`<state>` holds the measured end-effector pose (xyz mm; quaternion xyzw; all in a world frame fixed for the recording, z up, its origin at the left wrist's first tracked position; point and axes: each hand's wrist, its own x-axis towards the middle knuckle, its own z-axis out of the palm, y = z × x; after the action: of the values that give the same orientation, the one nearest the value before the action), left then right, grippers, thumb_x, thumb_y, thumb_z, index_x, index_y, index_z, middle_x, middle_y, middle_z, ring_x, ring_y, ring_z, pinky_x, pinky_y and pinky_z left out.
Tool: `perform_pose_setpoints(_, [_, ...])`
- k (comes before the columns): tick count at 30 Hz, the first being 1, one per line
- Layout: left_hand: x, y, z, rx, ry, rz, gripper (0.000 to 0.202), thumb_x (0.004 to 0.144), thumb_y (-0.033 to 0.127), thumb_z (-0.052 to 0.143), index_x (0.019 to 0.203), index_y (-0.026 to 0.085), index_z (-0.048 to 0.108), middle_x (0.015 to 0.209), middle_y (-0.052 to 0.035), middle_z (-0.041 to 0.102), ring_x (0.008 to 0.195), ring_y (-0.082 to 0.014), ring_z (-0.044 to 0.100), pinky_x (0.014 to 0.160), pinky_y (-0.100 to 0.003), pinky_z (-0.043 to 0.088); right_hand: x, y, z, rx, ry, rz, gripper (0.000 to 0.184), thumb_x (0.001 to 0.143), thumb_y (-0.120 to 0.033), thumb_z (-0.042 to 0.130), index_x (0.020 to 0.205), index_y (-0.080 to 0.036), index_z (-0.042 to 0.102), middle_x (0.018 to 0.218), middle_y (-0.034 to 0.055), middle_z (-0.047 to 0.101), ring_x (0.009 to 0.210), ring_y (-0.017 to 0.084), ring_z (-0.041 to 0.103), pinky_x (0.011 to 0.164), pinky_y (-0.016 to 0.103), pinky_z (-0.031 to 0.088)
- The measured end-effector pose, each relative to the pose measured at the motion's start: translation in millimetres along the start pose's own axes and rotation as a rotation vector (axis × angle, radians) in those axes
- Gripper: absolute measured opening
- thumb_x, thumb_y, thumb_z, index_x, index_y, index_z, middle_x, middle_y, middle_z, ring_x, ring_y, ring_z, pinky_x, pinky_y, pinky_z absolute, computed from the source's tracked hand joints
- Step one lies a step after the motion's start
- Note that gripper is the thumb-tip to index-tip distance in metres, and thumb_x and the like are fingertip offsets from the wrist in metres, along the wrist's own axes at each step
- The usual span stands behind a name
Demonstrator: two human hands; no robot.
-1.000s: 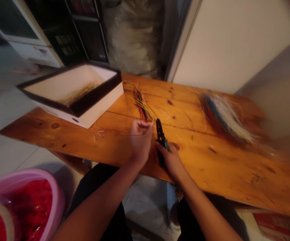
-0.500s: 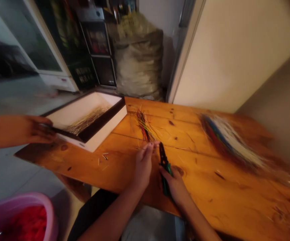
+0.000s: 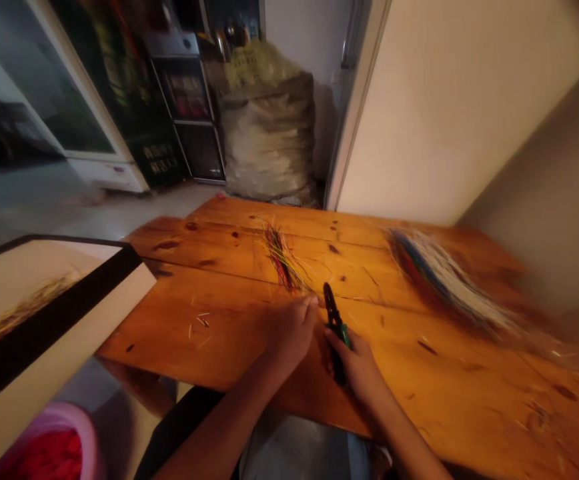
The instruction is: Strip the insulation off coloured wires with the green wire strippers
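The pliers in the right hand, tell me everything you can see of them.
The pliers are small, dark, seemingly metal, with green-sleeved handles. The right hand wraps the handles; the nose points away, low over the wooden table, seemingly closed. The left hand sits just beside the nose.

Wooden table (image 3: 449, 407), wire bundle (image 3: 282, 263), wire pile (image 3: 444, 280)

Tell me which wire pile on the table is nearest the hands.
The small red-and-yellow pile, just beyond the left hand; the big white-streaked pile lies far right.
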<state>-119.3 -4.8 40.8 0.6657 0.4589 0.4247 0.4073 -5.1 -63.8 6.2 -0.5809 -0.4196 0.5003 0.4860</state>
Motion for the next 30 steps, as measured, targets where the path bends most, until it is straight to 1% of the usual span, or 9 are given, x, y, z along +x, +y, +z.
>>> perform_pose_setpoints(3, [-0.2,2.2,4.8,0.032,-0.043,0.043,0.034,0.085,0.037,0.039,0.057,0.02,0.048,0.053,0.0013,0.044,0.054,-0.0143,0.041,0.054,-0.027,0.03,-1.3,-5.1,-4.8,-0.22,0.077,-0.111,0.033,0.074,-0.05,0.056,0.061,-0.02,0.052,0.047,-0.0028,0.048,0.047,0.013,0.045,0.046,0.025,0.034])
perform_pose_setpoints(5, [-2.5,3.3,5.8,0.048,-0.057,0.03,0.035,0.085,0.036,0.038,0.054,0.02,0.04,0.051,0.0029,0.038,0.052,-0.0127,0.037,0.052,-0.026,0.026,-0.4,-11.7,-14.9,-0.24,0.112,-0.131,0.03,0.069,-0.047,0.062,0.059,-0.02,0.054,0.049,-0.0026,0.049,0.05,0.013,0.044,0.048,0.025,0.035])
perform_pose_setpoints(7, [-5.4,3.1,2.7,0.066,-0.031,0.027,0.036,0.085,0.035,0.039,0.053,0.019,0.035,0.051,0.0038,0.033,0.051,-0.0115,0.035,0.052,-0.026,0.025,2.5,-20.3,-36.2,-0.14,0.141,-0.063,0.031,0.067,-0.048,0.063,0.059,-0.02,0.054,0.048,-0.0028,0.049,0.047,0.013,0.044,0.045,0.025,0.036])
perform_pose_setpoints(9, [-7.2,0.1,-4.6,0.051,0.038,0.022,0.036,0.084,0.036,0.04,0.053,0.019,0.033,0.051,0.004,0.031,0.051,-0.011,0.032,0.051,-0.025,0.024,5.3,-28.7,-67.7,-0.05,0.236,-0.02,0.034,0.073,-0.052,0.053,0.062,-0.02,0.05,0.05,-0.0033,0.048,0.043,0.012,0.044,0.042,0.026,0.038])
perform_pose_setpoints(12, [-6.1,-8.2,-17.4,-0.051,0.144,-0.031,0.036,0.084,0.038,0.04,0.054,0.02,0.034,0.052,0.0031,0.031,0.051,-0.0112,0.031,0.05,-0.026,0.025,3.7,-34.1,-113.7,0.225,0.559,-0.046,0.029,0.067,-0.046,0.061,0.072,-0.02,0.049,0.056,-0.0043,0.05,0.044,0.011,0.049,0.044,0.026,0.043])
perform_pose_setpoints(15, [-4.2,-13.9,-22.3,-0.162,0.171,-0.042,0.037,0.083,0.04,0.041,0.054,0.02,0.032,0.053,0.0023,0.031,0.052,-0.0115,0.031,0.048,-0.026,0.025,-2.6,-27.9,-129.4,0.123,0.596,-0.068,0.033,0.064,-0.048,0.065,0.072,-0.019,0.051,0.057,-0.0036,0.051,0.044,0.012,0.049,0.041,0.025,0.04])
perform_pose_setpoints(20, [-9.3,-3.6,-12.1,-0.167,0.142,-0.009,0.038,0.084,0.041,0.043,0.054,0.019,0.033,0.054,0.0023,0.03,0.053,-0.0109,0.03,0.049,-0.025,0.025,-5.0,-17.8,-99.0,-0.245,0.483,-0.097,0.038,0.07,-0.055,0.058,0.059,-0.02,0.049,0.046,-0.0025,0.049,0.042,0.013,0.045,0.043,0.026,0.035])
perform_pose_setpoints(26, [-14.3,15.2,-4.3,-0.121,0.123,0.051,0.038,0.085,0.039,0.043,0.056,0.019,0.03,0.055,0.0033,0.025,0.053,-0.0099,0.026,0.05,-0.025,0.021,-22.4,-23.4,-47.2,-0.071,0.06,0.028,0.039,0.069,-0.057,0.058,0.073,-0.019,0.052,0.052,-0.003,0.051,0.046,0.013,0.048,0.048,0.027,0.038])
perform_pose_setpoints(30, [-14.7,19.4,-4.8,-0.015,0.125,0.121,0.037,0.086,0.035,0.043,0.057,0.019,0.027,0.055,0.0037,0.023,0.051,-0.0092,0.026,0.049,-0.026,0.02,-36.4,-24.8,-23.9,-0.043,-0.121,0.069,0.032,0.075,-0.05,0.057,0.081,-0.018,0.053,0.059,-0.0027,0.051,0.052,0.012,0.049,0.05,0.025,0.037])
